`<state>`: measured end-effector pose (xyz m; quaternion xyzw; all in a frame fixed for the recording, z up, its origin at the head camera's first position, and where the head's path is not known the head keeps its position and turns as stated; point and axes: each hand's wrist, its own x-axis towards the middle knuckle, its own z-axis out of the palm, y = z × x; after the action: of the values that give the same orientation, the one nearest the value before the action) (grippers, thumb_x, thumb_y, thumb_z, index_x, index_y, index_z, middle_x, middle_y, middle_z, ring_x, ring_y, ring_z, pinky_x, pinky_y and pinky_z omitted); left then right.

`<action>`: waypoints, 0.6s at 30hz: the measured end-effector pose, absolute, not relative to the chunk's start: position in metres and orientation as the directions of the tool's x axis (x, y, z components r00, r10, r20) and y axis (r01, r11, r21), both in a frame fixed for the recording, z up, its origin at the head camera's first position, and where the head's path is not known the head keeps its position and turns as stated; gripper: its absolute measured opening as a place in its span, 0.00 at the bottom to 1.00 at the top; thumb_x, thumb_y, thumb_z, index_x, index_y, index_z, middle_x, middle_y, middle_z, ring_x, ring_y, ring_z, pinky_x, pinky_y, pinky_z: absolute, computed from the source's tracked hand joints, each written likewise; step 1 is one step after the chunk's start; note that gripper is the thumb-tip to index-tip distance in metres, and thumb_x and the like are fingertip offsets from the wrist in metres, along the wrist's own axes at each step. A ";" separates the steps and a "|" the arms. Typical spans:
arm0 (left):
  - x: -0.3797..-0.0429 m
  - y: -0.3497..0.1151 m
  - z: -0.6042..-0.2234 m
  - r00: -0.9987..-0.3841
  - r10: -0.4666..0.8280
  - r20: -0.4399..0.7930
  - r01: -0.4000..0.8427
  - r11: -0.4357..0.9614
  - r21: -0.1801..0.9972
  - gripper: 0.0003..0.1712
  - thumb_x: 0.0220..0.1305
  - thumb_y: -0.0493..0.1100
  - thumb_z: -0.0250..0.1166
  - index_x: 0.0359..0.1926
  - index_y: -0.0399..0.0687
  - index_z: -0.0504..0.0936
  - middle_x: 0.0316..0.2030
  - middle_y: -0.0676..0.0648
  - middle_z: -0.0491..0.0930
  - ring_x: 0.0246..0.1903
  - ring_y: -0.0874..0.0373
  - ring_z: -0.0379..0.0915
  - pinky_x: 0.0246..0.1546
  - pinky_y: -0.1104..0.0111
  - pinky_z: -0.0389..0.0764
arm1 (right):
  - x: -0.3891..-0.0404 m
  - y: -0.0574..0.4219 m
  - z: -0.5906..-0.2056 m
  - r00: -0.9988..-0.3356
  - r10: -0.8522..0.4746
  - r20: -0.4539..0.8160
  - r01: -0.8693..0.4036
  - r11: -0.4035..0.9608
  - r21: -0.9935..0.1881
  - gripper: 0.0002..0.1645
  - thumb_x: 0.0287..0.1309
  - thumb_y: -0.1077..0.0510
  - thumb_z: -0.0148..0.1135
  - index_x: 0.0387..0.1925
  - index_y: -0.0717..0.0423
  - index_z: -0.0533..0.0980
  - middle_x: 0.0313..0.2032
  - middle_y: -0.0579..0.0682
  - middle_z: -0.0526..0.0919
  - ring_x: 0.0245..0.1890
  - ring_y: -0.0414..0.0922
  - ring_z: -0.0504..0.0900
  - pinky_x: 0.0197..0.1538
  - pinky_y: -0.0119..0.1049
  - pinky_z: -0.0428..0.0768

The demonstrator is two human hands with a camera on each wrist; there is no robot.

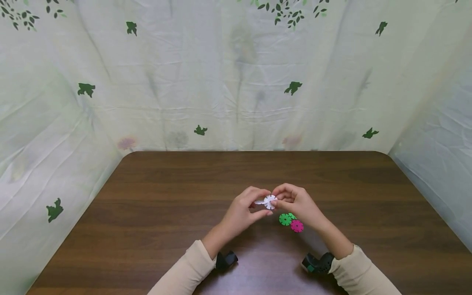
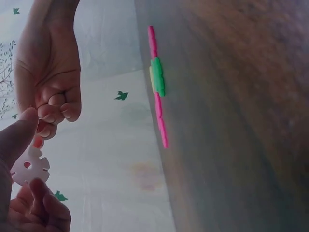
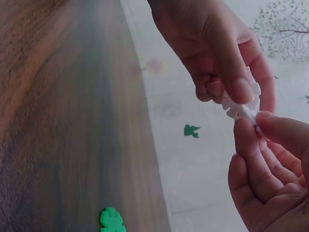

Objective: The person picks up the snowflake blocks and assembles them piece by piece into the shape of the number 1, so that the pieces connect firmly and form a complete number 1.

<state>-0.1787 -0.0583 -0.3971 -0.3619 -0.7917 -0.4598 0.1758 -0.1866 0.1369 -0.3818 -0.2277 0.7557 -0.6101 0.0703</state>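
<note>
Above the table, my two hands meet at white notched plastic discs. One disc (image 1: 270,202) faces the head view, and another white piece (image 1: 259,202) shows nearly edge-on at its left. My left hand (image 1: 239,209) pinches the white discs between thumb and fingers; in the right wrist view its thumb (image 3: 241,91) lies over a disc's face. From the other side my right hand (image 1: 300,206) pinches a white piece's edge with thumb and forefinger (image 3: 247,137). Its other fingers are curled inward. The fingertips partly hide where the white pieces meet.
Green notched discs (image 1: 285,219) and a pink one (image 1: 297,225) lie close together on the brown wooden table (image 1: 166,213), just below my right hand. A black wrist camera (image 1: 226,260) sits at each sleeve. Pale curtains (image 1: 221,73) with printed leaves hang behind and beside the table.
</note>
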 end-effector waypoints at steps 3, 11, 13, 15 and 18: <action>-0.179 -0.058 -0.398 -0.669 0.402 0.625 0.743 0.337 0.578 0.19 0.46 0.38 0.71 0.43 0.44 0.79 0.36 0.52 0.75 0.33 0.64 0.70 0.28 0.77 0.73 | -0.185 0.136 -0.381 -0.878 -0.445 0.178 -0.264 0.138 -0.955 0.12 0.52 0.67 0.61 0.39 0.68 0.72 0.29 0.58 0.78 0.29 0.52 0.80 0.33 0.43 0.79; -0.180 -0.060 -0.398 -0.671 0.397 0.627 0.742 0.357 0.568 0.17 0.48 0.38 0.70 0.41 0.44 0.79 0.33 0.52 0.76 0.30 0.61 0.72 0.27 0.77 0.73 | -0.173 0.135 -0.362 -0.872 -0.432 0.230 -0.354 0.232 -0.906 0.14 0.50 0.66 0.63 0.41 0.66 0.73 0.35 0.56 0.78 0.34 0.50 0.79 0.34 0.41 0.78; -0.180 -0.060 -0.397 -0.675 0.393 0.625 0.738 0.358 0.572 0.17 0.47 0.38 0.70 0.41 0.43 0.79 0.32 0.52 0.75 0.29 0.59 0.73 0.27 0.76 0.74 | -0.169 0.136 -0.355 -0.873 -0.423 0.243 -0.374 0.260 -0.891 0.16 0.49 0.68 0.63 0.42 0.66 0.73 0.36 0.57 0.78 0.35 0.49 0.79 0.35 0.38 0.78; -0.180 -0.061 -0.396 -0.677 0.389 0.625 0.736 0.363 0.571 0.18 0.47 0.38 0.71 0.41 0.42 0.79 0.32 0.52 0.75 0.29 0.57 0.73 0.26 0.76 0.73 | -0.169 0.140 -0.358 -0.868 -0.423 0.260 -0.398 0.281 -0.873 0.18 0.48 0.68 0.64 0.43 0.65 0.73 0.38 0.57 0.79 0.37 0.49 0.79 0.38 0.37 0.78; -0.181 -0.062 -0.396 -0.677 0.385 0.627 0.736 0.375 0.564 0.19 0.46 0.38 0.71 0.41 0.42 0.78 0.31 0.52 0.75 0.26 0.58 0.71 0.25 0.77 0.72 | -0.173 0.149 -0.369 -0.858 -0.425 0.287 -0.443 0.331 -0.833 0.20 0.47 0.64 0.66 0.45 0.60 0.73 0.40 0.54 0.79 0.41 0.47 0.78 0.43 0.40 0.76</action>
<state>-0.1805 -0.0617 -0.3956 -0.3483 -0.8046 -0.4371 0.2005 -0.1729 0.1494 -0.3688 -0.2660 0.8156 -0.5137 -0.0085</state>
